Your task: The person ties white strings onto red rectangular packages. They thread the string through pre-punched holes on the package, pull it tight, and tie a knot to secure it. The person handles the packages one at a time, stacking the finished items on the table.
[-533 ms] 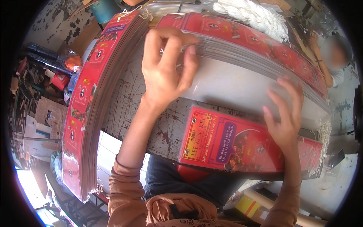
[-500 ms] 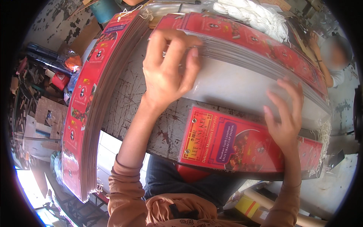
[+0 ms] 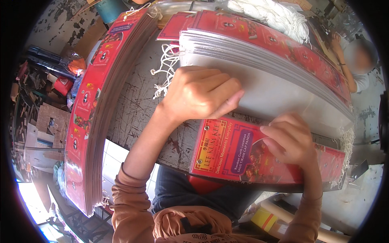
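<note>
Two hands are bent: the left hand (image 3: 204,94), fingers together, maybe empty, I cannot tell; the right hand (image 3: 291,139), fingers a bit apart, over the red card (image 3: 227,152) at the table's (image 3: 135,95) near edge. It looks light, stiff and slick, so hold its long edges.

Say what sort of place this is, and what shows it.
Probably a small workshop handling printed goods: stacks of glossy red printed panels, a heavily scratched worktable under them, and a thick skein of white cord at the far side.
</note>
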### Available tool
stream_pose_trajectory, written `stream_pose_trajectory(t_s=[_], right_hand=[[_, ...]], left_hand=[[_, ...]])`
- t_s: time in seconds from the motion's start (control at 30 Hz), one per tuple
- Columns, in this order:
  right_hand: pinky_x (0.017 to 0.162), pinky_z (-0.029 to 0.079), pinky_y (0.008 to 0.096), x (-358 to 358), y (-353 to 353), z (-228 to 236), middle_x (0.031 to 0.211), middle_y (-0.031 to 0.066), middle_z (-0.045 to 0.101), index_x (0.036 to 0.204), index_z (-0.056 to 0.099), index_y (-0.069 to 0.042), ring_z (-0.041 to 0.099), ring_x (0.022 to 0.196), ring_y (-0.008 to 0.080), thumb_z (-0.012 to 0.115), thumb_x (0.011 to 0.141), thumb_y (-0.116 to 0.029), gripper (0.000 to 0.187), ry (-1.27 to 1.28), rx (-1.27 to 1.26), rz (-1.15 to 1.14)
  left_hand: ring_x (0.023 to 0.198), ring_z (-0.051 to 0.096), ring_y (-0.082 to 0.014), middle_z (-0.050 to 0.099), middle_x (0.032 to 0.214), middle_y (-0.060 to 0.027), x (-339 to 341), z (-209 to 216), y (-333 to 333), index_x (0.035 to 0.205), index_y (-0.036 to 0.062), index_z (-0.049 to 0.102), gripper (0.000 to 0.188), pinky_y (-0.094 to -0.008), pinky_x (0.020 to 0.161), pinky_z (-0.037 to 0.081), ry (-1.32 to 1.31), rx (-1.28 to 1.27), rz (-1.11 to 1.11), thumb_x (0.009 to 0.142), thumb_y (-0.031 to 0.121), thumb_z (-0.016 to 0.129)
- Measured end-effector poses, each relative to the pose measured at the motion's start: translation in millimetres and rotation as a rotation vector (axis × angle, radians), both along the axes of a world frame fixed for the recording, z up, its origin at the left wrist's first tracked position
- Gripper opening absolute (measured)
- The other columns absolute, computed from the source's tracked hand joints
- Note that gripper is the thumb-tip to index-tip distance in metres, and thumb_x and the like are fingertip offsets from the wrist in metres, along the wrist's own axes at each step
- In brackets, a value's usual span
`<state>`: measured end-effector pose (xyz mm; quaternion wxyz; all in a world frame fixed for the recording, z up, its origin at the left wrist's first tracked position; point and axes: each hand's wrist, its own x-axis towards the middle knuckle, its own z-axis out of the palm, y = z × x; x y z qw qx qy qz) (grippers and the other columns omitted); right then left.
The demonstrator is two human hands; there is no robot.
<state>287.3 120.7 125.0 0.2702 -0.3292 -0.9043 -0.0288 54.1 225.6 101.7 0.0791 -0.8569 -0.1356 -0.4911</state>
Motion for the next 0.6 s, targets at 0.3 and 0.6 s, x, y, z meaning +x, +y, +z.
stream_pose_trajectory(t_s=[0.3, 0.6], right_hand=[[0.062, 0.048, 0.0336, 4.0, -3.0, -0.3, 0.075, 0.0065, 0.061, 0.083, 0.065, -0.001, 0.059, 0.07, 0.0221, 0.076, 0.062, -0.004, 0.024, -0.022, -0.048, -0.025], [0.101, 0.038, 0.0362, 126.5, -112.3, 58.4, 0.113, 0.0125, 0.063, 0.117, 0.06, 0.002, 0.057, 0.109, 0.0242, 0.047, 0.097, -0.026, 0.037, 0.446, 0.323, -1.043]], left_hand=[[0.044, 0.055, -0.0168, 0.055, 0.055, -0.0021, -2.8, 0.8, 4.1, 0.067, 0.006, 0.062, 0.01, -0.0269, 0.041, 0.041, -0.019, 0.022, 0.024, 0.076, 0.005, 0.066], [0.043, 0.053, -0.0167, 0.054, 0.054, -0.0017, -0.7, -1.4, 6.9, 0.066, 0.007, 0.061, 0.012, -0.0287, 0.04, 0.042, -0.085, 0.039, 0.003, 0.076, 0.008, 0.067]])
